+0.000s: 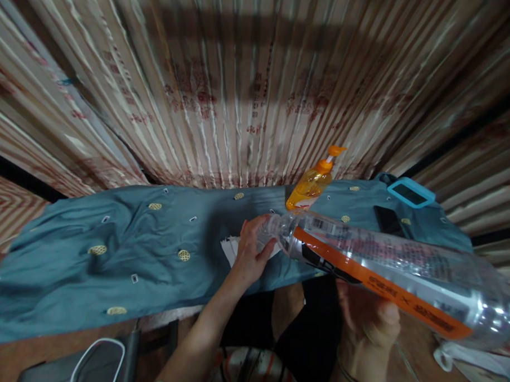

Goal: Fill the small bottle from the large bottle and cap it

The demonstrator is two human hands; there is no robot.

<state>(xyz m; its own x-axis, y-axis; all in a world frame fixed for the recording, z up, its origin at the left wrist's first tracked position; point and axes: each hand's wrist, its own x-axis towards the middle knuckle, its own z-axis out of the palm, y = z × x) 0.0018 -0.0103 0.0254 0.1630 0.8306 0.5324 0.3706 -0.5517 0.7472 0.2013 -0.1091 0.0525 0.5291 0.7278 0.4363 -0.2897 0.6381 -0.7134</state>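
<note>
A large clear plastic bottle (pixel 386 257) with an orange and black label lies tilted across my view, its neck to the left and its base close at the lower right. My left hand (pixel 253 252) is closed around the neck end. From below, my right hand (pixel 368 315) grips the bottle's body, with part of its fingers hidden behind it. No liquid shows inside. Beneath my left hand, a folded white paper or cloth (pixel 230 250) rests on the table. Just behind the neck stands an orange pump bottle (pixel 309 186) holding yellow-orange liquid.
A blue-green patterned cloth (pixel 152 254) covers the long, narrow table. Toward its right end lie a dark phone (pixel 388 219) and a light-blue framed object (pixel 410 192). Pleated curtains (pixel 242 90) hang close behind. A grey seat or case (pixel 82 357) with a white cable stands lower left.
</note>
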